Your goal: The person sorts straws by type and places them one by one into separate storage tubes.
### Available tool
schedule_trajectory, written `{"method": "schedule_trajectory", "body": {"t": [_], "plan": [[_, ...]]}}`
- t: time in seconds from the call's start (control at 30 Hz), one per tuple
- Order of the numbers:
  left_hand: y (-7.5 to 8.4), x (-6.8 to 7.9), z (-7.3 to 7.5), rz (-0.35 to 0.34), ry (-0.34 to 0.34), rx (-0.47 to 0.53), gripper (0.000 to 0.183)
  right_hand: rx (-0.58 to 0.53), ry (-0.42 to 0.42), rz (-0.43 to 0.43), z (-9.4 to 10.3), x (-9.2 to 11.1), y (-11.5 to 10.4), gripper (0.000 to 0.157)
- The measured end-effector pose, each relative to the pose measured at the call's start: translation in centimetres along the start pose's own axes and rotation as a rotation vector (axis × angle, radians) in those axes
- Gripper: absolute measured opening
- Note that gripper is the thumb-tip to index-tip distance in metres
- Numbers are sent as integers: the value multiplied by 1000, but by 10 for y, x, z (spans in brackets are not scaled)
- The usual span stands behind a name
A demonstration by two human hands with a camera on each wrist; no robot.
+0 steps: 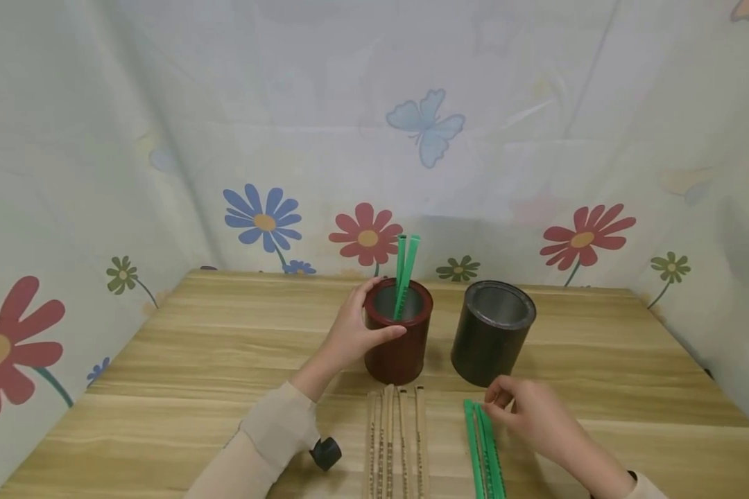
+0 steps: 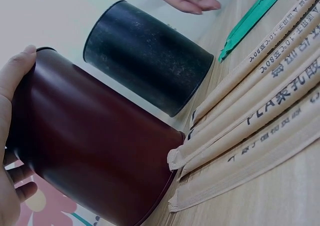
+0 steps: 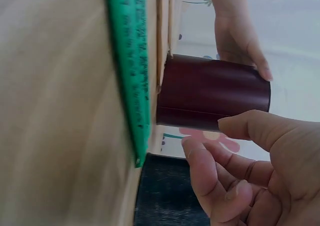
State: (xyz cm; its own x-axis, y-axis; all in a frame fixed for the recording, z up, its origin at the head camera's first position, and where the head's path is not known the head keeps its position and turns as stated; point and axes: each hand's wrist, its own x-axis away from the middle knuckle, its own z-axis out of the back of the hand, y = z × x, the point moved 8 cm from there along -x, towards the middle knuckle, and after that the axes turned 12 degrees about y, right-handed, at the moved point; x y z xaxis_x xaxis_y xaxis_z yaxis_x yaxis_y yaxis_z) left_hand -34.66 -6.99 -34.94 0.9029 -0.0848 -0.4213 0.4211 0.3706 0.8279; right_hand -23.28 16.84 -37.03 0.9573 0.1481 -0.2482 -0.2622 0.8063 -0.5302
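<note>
My left hand (image 1: 354,334) grips a dark red can (image 1: 394,357) by its side, fingers behind and thumb across the front near the rim. Two green wrapped straws (image 1: 406,277) lean upright inside that can. To the can's right stands a black can (image 1: 489,346), its top open. Over the upper ends of several green wrapped straws (image 1: 485,450) hovers my right hand (image 1: 533,416). Its fingers are loosely bent, and the right wrist view shows nothing between thumb and fingertips (image 3: 192,148). Several tan paper-wrapped straws (image 2: 260,106) lie side by side in front of the red can.
Everything stands on a wood-grain table (image 1: 225,333). A pale curtain (image 1: 324,138) with printed flowers and a butterfly hangs behind and at both sides. A black wrist device (image 1: 326,454) sticks out from the left sleeve.
</note>
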Motion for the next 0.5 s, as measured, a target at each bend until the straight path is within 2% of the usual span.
{"method": "schedule_trajectory", "body": {"t": [0.2,0.5], "plan": [[-2,-1,-1,13,-6,3,94,34,-16,4,-8,5,8,8],[1,0,1,15,-11,10,97,143,-25,-107,-16,8,18,15]]}}
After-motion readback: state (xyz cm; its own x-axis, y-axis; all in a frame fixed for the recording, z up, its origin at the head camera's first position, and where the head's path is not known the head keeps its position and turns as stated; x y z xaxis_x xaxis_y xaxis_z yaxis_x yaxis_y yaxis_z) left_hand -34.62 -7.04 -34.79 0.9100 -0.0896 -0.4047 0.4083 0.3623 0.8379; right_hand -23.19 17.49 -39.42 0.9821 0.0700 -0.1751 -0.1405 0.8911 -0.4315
